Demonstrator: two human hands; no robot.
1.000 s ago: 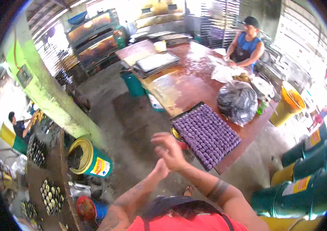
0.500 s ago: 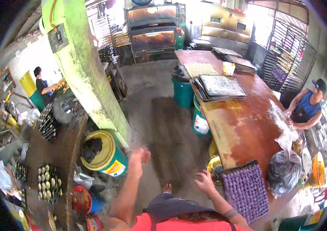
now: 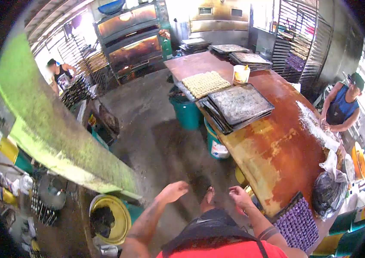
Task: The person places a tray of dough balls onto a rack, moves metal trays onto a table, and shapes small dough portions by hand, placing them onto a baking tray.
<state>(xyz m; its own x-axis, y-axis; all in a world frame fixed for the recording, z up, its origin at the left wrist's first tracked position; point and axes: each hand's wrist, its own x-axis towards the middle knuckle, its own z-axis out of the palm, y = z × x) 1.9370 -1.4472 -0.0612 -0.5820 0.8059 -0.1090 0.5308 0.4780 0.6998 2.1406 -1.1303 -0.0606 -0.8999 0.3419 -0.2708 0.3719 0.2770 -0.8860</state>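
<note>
My left hand (image 3: 174, 192) hangs in front of me over the floor with loosely bent fingers and nothing visible in it. To its right, my right hand (image 3: 240, 198) is also free of any object, its fingers partly curled and apart. This hand is near the edge of the large wooden table (image 3: 255, 167). A tray of purple dough pieces (image 3: 296, 223) lies at the table's near corner, beside my right forearm. On the lower left, a yellow-rimmed bucket (image 3: 124, 219) with something dark inside stands near my left forearm.
A green pillar (image 3: 66, 133) slants along the left. Stacked baking trays (image 3: 240, 103), pale dough pieces (image 3: 204, 84) and a white tub (image 3: 241, 75) sit on the table. Teal bins (image 3: 186, 112) stand beside it. One person (image 3: 341, 105) works at the right; another (image 3: 60, 75) stands back left.
My view has turned and moved forward, so the table and ovens shift left and the pillar fills more of the left. Both hands have swung but remain without objects.
</note>
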